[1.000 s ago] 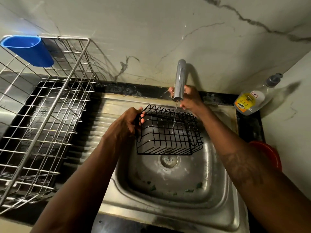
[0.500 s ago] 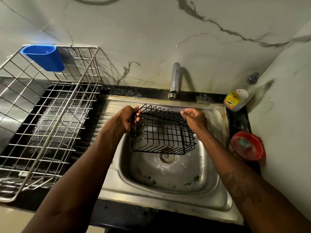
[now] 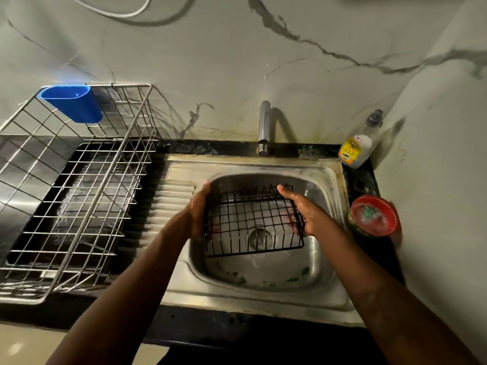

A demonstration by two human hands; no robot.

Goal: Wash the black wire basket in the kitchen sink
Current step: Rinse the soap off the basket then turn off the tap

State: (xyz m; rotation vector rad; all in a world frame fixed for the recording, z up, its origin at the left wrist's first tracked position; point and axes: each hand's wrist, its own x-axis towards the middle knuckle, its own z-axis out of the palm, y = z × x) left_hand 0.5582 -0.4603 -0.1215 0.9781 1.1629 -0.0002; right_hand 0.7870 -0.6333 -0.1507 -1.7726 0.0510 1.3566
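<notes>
The black wire basket [image 3: 253, 222] is held tilted over the bowl of the sink [image 3: 263, 165], off its bottom. The left hand [image 3: 196, 214] grips the basket's left side and the right hand [image 3: 307, 216] its right side; on both, the fingers appear to curl round the side wires, though the mesh hides most of them. Risk: the right hand looks wet, and a wet hold on thin wire may slip, dropping the basket onto the green scraps [image 3: 297, 277] lying in the sink, which would soil it. Risk: no water is seen leaving the tap [image 3: 264, 127] behind the sink, so one hand would probably have to release to open it, leaving a one-sided hold. A soap bottle [image 3: 355, 150] and a red tub [image 3: 374, 216] stand right of the sink, near the right forearm; a wide swing could knock them. The dish rack [image 3: 79, 196] with a blue cup [image 3: 71, 102] stands left of the sink, apart from the left arm.
</notes>
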